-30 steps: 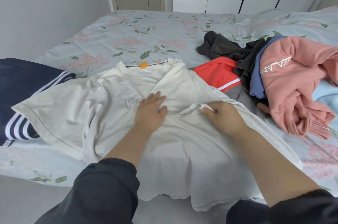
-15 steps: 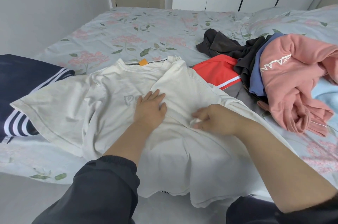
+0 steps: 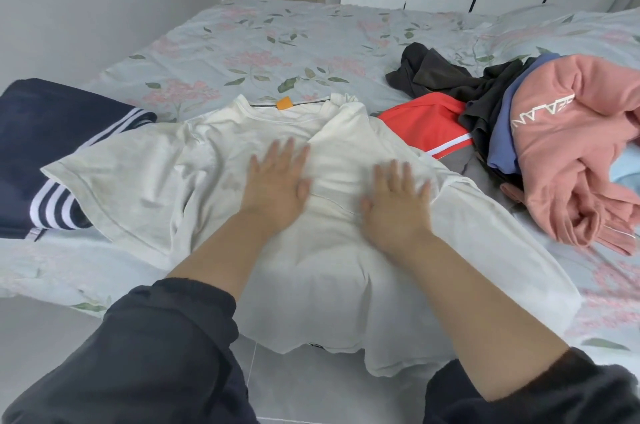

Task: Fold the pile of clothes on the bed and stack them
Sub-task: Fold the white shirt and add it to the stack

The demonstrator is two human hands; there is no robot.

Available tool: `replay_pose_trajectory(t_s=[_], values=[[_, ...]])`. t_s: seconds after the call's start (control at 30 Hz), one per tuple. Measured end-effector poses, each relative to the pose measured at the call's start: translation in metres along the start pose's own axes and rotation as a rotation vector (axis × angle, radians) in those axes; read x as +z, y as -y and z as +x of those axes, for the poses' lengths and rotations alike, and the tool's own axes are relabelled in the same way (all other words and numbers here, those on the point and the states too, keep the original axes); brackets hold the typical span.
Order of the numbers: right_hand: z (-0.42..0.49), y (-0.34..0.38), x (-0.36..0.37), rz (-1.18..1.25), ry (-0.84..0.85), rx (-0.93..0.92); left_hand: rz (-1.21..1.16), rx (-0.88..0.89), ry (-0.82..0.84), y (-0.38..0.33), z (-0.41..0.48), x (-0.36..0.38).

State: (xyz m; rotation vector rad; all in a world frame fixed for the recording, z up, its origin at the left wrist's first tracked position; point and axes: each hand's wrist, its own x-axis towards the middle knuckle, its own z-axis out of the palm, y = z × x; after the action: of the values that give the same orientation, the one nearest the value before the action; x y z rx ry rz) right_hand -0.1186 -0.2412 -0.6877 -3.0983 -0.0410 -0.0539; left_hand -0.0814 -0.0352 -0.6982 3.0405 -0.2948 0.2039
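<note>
White cotton T-shirt (image 3: 156,174): spread on the floral-sheeted bed (image 3: 242,42), directly under both your hands. Left hand (image 3: 277,188), right hand (image 3: 394,209): flat, fingers straight and spread, pressing the cloth. Unfolded pile of mixed clothes (image 3: 568,153): right of your right hand.

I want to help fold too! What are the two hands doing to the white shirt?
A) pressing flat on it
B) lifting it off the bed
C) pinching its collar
A: the left hand and right hand lie flat, palms down, on the shirt, which is spread out on the bed.
</note>
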Motion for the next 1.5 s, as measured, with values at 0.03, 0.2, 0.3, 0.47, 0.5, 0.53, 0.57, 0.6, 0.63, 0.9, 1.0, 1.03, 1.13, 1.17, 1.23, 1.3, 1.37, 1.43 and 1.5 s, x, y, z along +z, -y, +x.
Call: replay_pose_trajectory(t_s=[0.03, 0.2, 0.3, 0.47, 0.5, 0.53, 0.57, 0.6, 0.63, 0.9, 1.0, 1.03, 1.13, 1.17, 1.23, 1.3, 1.37, 1.43, 1.5], values=[[-0.003, 0.008, 0.005, 0.018, 0.021, -0.119, -0.012, 0.093, 0.041, -0.001, -0.005, 0.002], [0.004, 0.003, 0.006, 0.007, 0.194, -0.028, 0.013, 0.058, 0.205, 0.015, -0.027, 0.000], [-0.001, 0.013, 0.003, 0.035, 0.234, -0.069, 0.076, 0.087, 0.167, 0.026, -0.045, -0.009], [-0.019, 0.050, 0.006, 0.105, 0.226, -0.257, 0.021, 0.183, -0.063, 0.056, -0.079, -0.030], [-0.021, 0.057, 0.007, 0.107, 0.210, -0.261, 0.018, 0.106, -0.108, 0.061, -0.084, -0.035], [-0.023, 0.064, 0.009, 0.109, 0.195, -0.265, -0.011, -0.021, -0.144, 0.067, -0.088, -0.041], [-0.024, 0.070, 0.010, 0.107, 0.184, -0.272, -0.068, -0.171, -0.169, 0.074, -0.093, -0.048], [-0.026, 0.075, 0.012, 0.102, 0.175, -0.284, -0.149, -0.310, -0.194, 0.081, -0.098, -0.055], [-0.026, 0.082, 0.014, 0.100, 0.165, -0.299, -0.224, -0.424, -0.218, 0.090, -0.104, -0.060], [-0.028, 0.124, 0.030, 0.094, 0.059, -0.360, -0.838, -0.990, -0.202, 0.148, -0.132, -0.073], [-0.026, 0.126, 0.032, 0.113, 0.051, -0.323, -0.984, -1.098, -0.243, 0.146, -0.129, -0.072], [-0.026, 0.126, 0.031, 0.115, 0.049, -0.319, -1.028, -1.111, -0.258, 0.145, -0.126, -0.069], [-0.027, 0.125, 0.030, 0.126, 0.040, -0.314, -1.145, -1.132, -0.273, 0.142, -0.118, -0.061], [-0.028, 0.125, 0.029, 0.136, 0.038, -0.314, -1.187, -1.138, -0.266, 0.140, -0.117, -0.060], [-0.028, 0.124, 0.026, 0.162, 0.040, -0.321, -1.159, -1.104, -0.310, 0.140, -0.113, -0.056], [-0.028, 0.122, 0.022, 0.201, 0.058, -0.353, -1.016, -1.014, -0.413, 0.135, -0.108, -0.060], [-0.025, 0.117, 0.015, 0.309, 0.081, -0.391, -0.969, -0.925, -0.547, 0.127, -0.101, -0.074], [-0.022, 0.110, 0.007, 0.517, 0.064, -0.365, -1.003, -0.842, -0.651, 0.122, -0.089, -0.092], [-0.019, 0.101, -0.001, 0.715, 0.019, -0.295, -1.040, -0.738, -0.690, 0.115, -0.075, -0.109]])
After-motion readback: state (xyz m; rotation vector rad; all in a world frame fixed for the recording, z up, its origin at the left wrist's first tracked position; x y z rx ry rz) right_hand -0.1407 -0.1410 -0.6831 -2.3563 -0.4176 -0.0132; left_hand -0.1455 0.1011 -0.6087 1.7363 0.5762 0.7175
